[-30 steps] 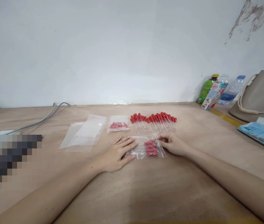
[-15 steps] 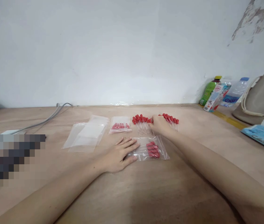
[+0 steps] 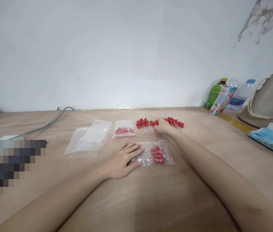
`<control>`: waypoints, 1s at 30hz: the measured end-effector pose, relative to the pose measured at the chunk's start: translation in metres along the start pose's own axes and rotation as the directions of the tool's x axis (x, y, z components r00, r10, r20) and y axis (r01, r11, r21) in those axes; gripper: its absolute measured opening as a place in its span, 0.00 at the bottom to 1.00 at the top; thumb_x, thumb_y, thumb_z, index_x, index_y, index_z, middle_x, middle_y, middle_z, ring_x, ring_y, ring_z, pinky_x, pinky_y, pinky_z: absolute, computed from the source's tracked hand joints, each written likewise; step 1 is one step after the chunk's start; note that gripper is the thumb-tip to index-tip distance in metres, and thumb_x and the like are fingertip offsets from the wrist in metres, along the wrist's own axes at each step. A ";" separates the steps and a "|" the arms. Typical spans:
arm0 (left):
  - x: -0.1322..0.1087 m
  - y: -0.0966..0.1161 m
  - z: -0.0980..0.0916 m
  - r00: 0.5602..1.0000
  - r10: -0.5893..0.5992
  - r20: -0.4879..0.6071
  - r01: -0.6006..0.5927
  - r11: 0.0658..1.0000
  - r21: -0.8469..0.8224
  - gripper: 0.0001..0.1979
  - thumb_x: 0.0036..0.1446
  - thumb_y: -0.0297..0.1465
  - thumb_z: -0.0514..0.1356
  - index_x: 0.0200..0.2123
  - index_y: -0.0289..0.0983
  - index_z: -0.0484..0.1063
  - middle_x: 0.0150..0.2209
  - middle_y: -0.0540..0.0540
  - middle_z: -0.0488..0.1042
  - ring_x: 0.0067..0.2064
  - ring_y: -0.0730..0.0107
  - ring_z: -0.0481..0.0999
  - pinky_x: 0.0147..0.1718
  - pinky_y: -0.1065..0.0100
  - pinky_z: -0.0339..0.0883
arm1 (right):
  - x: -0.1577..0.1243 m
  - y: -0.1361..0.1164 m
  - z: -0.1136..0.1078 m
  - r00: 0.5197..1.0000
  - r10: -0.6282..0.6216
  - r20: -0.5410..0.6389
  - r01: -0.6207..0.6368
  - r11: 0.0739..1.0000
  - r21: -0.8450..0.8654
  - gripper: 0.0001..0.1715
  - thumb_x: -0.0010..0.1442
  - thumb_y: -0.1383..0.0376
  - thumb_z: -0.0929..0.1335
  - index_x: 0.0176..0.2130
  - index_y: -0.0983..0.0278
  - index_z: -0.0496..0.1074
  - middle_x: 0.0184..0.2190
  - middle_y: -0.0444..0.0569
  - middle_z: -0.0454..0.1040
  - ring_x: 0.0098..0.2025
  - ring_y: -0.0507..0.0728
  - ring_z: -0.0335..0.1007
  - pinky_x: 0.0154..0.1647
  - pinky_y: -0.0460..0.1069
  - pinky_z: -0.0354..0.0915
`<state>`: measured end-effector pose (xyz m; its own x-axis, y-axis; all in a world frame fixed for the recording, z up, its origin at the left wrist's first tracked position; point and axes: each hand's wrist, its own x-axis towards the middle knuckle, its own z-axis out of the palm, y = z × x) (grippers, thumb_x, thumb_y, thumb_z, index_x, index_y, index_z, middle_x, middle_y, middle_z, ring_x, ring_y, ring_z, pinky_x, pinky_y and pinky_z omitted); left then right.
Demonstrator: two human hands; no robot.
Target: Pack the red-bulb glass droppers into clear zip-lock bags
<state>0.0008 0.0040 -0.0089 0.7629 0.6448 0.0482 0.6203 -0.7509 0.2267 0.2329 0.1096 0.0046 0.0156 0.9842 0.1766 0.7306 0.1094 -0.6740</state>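
Observation:
My left hand (image 3: 124,161) lies flat, fingers spread, on the left part of a clear zip bag (image 3: 167,154). Inside that bag are several droppers with red bulbs (image 3: 158,154), their tubes pointing left toward my palm. My right hand (image 3: 164,126) reaches into a row of loose red-bulb droppers (image 3: 146,125), its fingers pinched at one dropper (image 3: 156,122) whose red bulb shows by the fingertips. More droppers (image 3: 176,123) lie to the right of this hand, partly covered by it. Behind my left hand sits another zip bag (image 3: 124,125) holding several red-bulb droppers.
Flat clear bags (image 3: 88,138) overlap on the left of the wooden table. A grey cable (image 3: 46,124) runs behind them. Bottles (image 3: 239,96), a carton (image 3: 219,100), a beige bag (image 3: 269,100) and a blue packet (image 3: 271,140) stand or lie at the right.
My right hand has shifted slightly among the droppers, and a red bulb now shows beside its fingertips. My left hand stays on the bag. The view has turned a little.

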 end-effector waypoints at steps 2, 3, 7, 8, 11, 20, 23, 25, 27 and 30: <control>0.000 0.000 0.000 1.000 0.003 -0.005 -0.003 1.000 -0.006 0.26 0.62 0.44 0.43 0.61 0.45 0.45 0.63 0.49 0.46 0.63 0.63 0.42 0.60 0.53 0.34 | -0.008 0.004 -0.012 0.999 0.052 -0.014 -0.052 0.998 0.037 0.33 0.49 0.68 0.64 0.54 0.75 0.54 0.21 0.49 0.70 0.25 0.56 0.69 0.23 0.47 0.63; 0.000 0.000 0.000 1.000 0.008 -0.009 -0.008 1.000 -0.010 0.26 0.62 0.44 0.43 0.61 0.45 0.45 0.62 0.49 0.46 0.63 0.63 0.43 0.60 0.53 0.35 | -0.014 0.007 -0.019 0.998 0.065 -0.019 -0.063 0.993 0.096 0.36 0.50 0.68 0.63 0.56 0.75 0.48 0.20 0.46 0.69 0.22 0.54 0.68 0.21 0.47 0.62; -0.001 -0.001 0.001 1.000 0.021 -0.022 -0.021 1.000 -0.012 0.26 0.62 0.44 0.44 0.61 0.46 0.45 0.62 0.49 0.47 0.63 0.62 0.43 0.60 0.52 0.36 | -0.045 0.030 -0.039 0.988 0.127 -0.088 -0.072 0.883 0.464 0.40 0.47 0.69 0.64 0.56 0.67 0.45 0.17 0.36 0.62 0.15 0.50 0.62 0.14 0.44 0.59; -0.001 -0.001 0.001 1.000 0.015 -0.021 -0.015 1.000 -0.008 0.26 0.62 0.44 0.44 0.61 0.45 0.45 0.62 0.49 0.47 0.63 0.62 0.43 0.60 0.52 0.36 | -0.052 0.037 -0.040 0.981 0.156 -0.113 -0.072 0.841 0.536 0.38 0.46 0.69 0.65 0.55 0.65 0.48 0.17 0.35 0.61 0.15 0.50 0.62 0.14 0.44 0.59; -0.001 -0.002 0.002 1.000 -0.001 -0.012 0.001 1.000 0.007 0.26 0.62 0.44 0.43 0.62 0.44 0.44 0.63 0.48 0.46 0.63 0.63 0.42 0.60 0.53 0.35 | -0.072 0.052 -0.035 0.952 0.250 -0.175 -0.069 0.734 0.675 0.32 0.44 0.68 0.68 0.47 0.61 0.52 0.19 0.35 0.62 0.16 0.49 0.63 0.15 0.44 0.62; -0.002 -0.001 0.001 1.000 0.007 -0.021 -0.007 1.000 -0.011 0.26 0.62 0.44 0.44 0.61 0.45 0.45 0.62 0.48 0.46 0.63 0.62 0.43 0.60 0.51 0.36 | -0.088 0.048 -0.016 0.954 0.248 -0.168 -0.016 0.602 0.798 0.28 0.44 0.57 0.71 0.37 0.58 0.50 0.20 0.34 0.64 0.19 0.50 0.67 0.22 0.47 0.69; -0.002 0.001 0.000 1.000 -0.001 -0.016 0.001 1.000 -0.013 0.26 0.62 0.44 0.44 0.61 0.46 0.45 0.62 0.49 0.46 0.63 0.61 0.42 0.60 0.51 0.36 | -0.088 0.049 -0.014 0.961 0.243 -0.132 -0.024 0.548 0.836 0.24 0.46 0.57 0.69 0.36 0.58 0.51 0.23 0.35 0.64 0.22 0.50 0.69 0.27 0.49 0.71; -0.002 0.002 -0.001 1.000 -0.013 -0.008 0.013 1.000 -0.005 0.26 0.62 0.45 0.44 0.61 0.46 0.45 0.62 0.49 0.46 0.63 0.62 0.42 0.60 0.52 0.36 | -0.090 0.050 -0.012 0.971 0.225 -0.083 -0.040 0.491 0.870 0.19 0.49 0.57 0.68 0.35 0.58 0.53 0.24 0.37 0.66 0.25 0.50 0.71 0.31 0.50 0.71; -0.002 0.002 -0.001 1.000 -0.022 0.001 0.022 1.000 0.001 0.26 0.62 0.45 0.43 0.61 0.45 0.45 0.63 0.49 0.46 0.64 0.63 0.42 0.61 0.53 0.35 | -0.093 0.050 -0.011 0.980 0.197 -0.026 -0.064 0.438 0.897 0.15 0.51 0.58 0.66 0.34 0.58 0.55 0.26 0.40 0.68 0.29 0.51 0.72 0.34 0.50 0.71; -0.002 0.002 -0.001 1.000 -0.018 -0.004 0.018 1.000 -0.002 0.26 0.62 0.45 0.43 0.62 0.45 0.44 0.63 0.49 0.45 0.64 0.62 0.42 0.60 0.52 0.36 | -0.100 0.046 -0.012 0.986 0.142 0.088 -0.140 0.411 0.901 0.12 0.52 0.60 0.67 0.32 0.60 0.57 0.27 0.43 0.70 0.31 0.52 0.72 0.38 0.51 0.69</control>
<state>0.0004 0.0009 -0.0076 0.7511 0.6585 0.0479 0.6333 -0.7391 0.2297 0.2726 0.0147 -0.0355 0.0590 0.9981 0.0147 -0.3169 0.0327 -0.9479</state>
